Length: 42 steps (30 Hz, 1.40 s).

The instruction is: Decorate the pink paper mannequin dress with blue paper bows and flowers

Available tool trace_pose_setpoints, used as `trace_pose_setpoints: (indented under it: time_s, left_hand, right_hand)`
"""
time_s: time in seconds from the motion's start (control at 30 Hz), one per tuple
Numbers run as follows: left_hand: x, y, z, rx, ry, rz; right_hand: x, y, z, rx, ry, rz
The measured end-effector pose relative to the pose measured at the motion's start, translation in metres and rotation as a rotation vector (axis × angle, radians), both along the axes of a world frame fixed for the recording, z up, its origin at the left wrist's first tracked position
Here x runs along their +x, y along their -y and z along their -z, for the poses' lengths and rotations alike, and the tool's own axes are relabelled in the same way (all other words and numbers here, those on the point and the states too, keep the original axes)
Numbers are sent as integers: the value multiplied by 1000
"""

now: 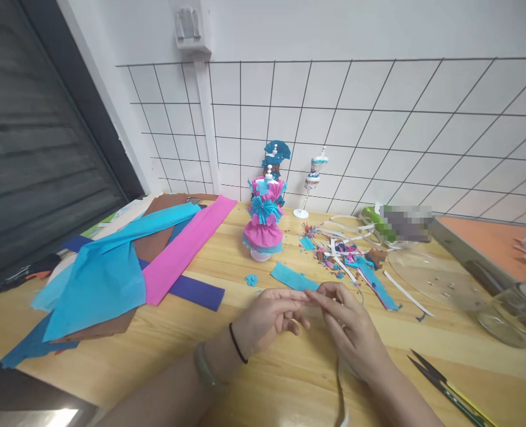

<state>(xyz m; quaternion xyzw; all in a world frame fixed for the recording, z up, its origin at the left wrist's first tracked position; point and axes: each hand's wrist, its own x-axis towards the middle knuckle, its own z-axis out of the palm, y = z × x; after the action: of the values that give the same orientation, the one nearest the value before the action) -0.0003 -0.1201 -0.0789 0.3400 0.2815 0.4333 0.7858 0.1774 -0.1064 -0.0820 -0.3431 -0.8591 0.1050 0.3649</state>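
Observation:
My left hand (269, 317) and my right hand (349, 323) meet fingertip to fingertip over the wooden table (254, 379). Both pinch something thin and small between them, perhaps a strip; I cannot make it out. A thin strip (340, 391) trails down below my right wrist. Just beyond the fingers lies a blue crepe paper piece (292, 277). Farther back stands a small mannequin in a pink and blue paper dress (263, 219).
Crepe paper sheets in blue, pink, purple and brown (124, 267) are piled at left. Paper scraps and white strips (347, 255) litter the middle right. Scissors (445, 385) lie at the lower right. A clear plastic lid (432, 276), a second bare mannequin stand (313, 178) and a wire grid wall are behind.

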Motion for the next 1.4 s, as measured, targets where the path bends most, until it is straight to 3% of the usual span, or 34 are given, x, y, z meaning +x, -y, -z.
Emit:
trace_pose_setpoints:
  time_s: [0.33,0.6,0.87,1.2,1.4]
  left_hand:
    - [-4,-2,2,-104,120,-25]
    - [0,0,-3,-11,0,-58]
    - [4,1,-3,31,-151,-77]
    - [6,5,-8,24,-69,-51]
    - [8,6,-9,25,-74,-52]
  right_hand:
    - [3,2,-8,349,270,0]
    - [1,3,-3,264,236,54]
    - [-2,2,-2,354,345,92]
    - [-13,7,-3,401,490,225]
    - [-19,4,5,299,516,326]
